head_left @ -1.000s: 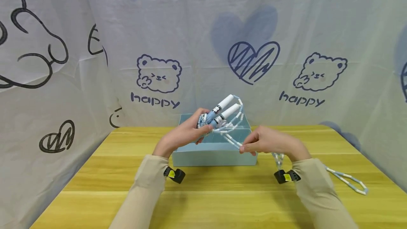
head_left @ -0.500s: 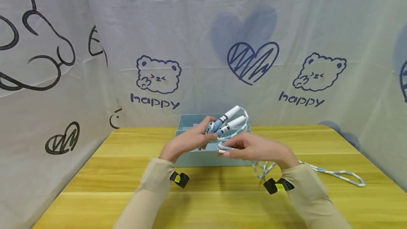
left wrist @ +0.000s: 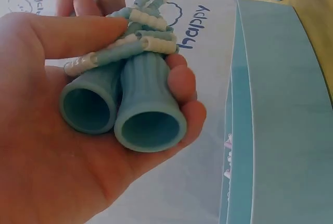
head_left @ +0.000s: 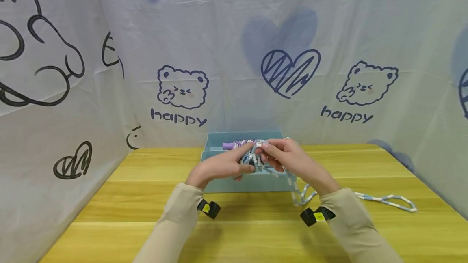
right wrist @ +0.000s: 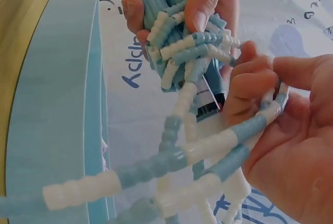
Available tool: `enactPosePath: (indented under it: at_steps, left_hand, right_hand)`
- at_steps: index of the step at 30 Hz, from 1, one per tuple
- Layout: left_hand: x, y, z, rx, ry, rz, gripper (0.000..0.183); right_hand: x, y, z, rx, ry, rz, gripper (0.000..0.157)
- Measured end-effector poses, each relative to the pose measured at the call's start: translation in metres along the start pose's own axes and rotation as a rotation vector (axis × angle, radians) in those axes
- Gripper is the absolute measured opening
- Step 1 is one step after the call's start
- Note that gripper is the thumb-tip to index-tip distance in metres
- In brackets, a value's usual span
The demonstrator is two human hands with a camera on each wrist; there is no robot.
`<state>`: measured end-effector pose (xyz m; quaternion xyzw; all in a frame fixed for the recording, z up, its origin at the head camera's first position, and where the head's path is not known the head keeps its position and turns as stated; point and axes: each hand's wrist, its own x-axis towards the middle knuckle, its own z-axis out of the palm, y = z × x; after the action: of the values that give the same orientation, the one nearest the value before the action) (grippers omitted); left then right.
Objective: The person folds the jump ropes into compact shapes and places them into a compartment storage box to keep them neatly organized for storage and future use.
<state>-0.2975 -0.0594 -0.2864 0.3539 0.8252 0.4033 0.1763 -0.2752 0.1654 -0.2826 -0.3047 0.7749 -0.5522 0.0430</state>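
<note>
My left hand (head_left: 221, 166) holds the two blue-and-white handles (left wrist: 148, 91) of a beaded jump rope, their hollow blue ends facing the left wrist camera. Several turns of the blue-and-white beaded rope (right wrist: 182, 52) are wrapped round both handles, and the left thumb lies over them. Close by on the right, my right hand (head_left: 294, 161) pinches a doubled length of the same rope between thumb and fingers. From there the rope hangs to the table, and its looped tail (head_left: 400, 203) lies out to the right.
Behind and below the hands stands a light blue box (head_left: 241, 184) with compartments. In its back part lies a purple-and-white beaded bundle with a purple handle (head_left: 228, 146). The wooden table (head_left: 128, 214) ends at a printed cloth backdrop (head_left: 234, 104).
The right hand has carried the rope left and then up to the left hand, round the handles. The handles have tipped, their white ends now hidden in the head view. The tail slid slightly left.
</note>
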Motion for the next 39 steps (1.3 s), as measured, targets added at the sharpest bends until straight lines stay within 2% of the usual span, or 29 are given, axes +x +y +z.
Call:
enactPosePath:
  at_steps: [4,7,12,17,21,24,29,31,36,39]
  left_hand:
    - [0.001,-0.002,0.001,-0.024,-0.008,-0.022,0.075]
    - [0.003,-0.006,0.001,-0.050,0.008,-0.008,0.075]
    - [0.008,-0.011,0.003,-0.037,0.071,-0.023,0.084]
    - [0.010,-0.012,0.007,0.006,0.137,-0.065,0.095]
    - [0.012,-0.012,0.008,0.028,0.165,-0.056,0.080]
    - [0.012,-0.012,0.007,0.023,0.161,-0.038,0.067]
    - [0.006,-0.012,0.001,0.062,0.160,-0.060,0.063]
    - [0.005,-0.012,-0.001,0.091,0.158,-0.057,0.055]
    - [0.006,-0.013,-0.003,0.163,0.137,-0.012,0.027]
    - [0.005,-0.013,-0.003,0.206,0.124,-0.025,0.025]
  right_hand:
    - [0.002,0.003,0.005,0.004,0.020,-0.012,0.035]
    - [0.002,0.005,0.008,0.009,0.023,-0.032,0.036]
    - [0.004,0.006,0.009,-0.010,0.029,-0.077,0.035]
    - [0.005,0.003,0.009,-0.012,0.017,-0.061,0.035]
    - [0.004,0.001,0.005,-0.022,0.021,-0.049,0.035]
    - [0.003,0.001,0.000,-0.037,0.032,-0.032,0.035]
    - [-0.001,0.001,-0.009,-0.105,0.080,0.004,0.035]
    - [-0.004,0.000,-0.014,-0.124,0.095,0.022,0.033]
    - [-0.014,-0.003,-0.036,-0.138,0.133,0.057,0.024]
    - [-0.023,-0.007,-0.054,-0.141,0.170,0.055,0.024]
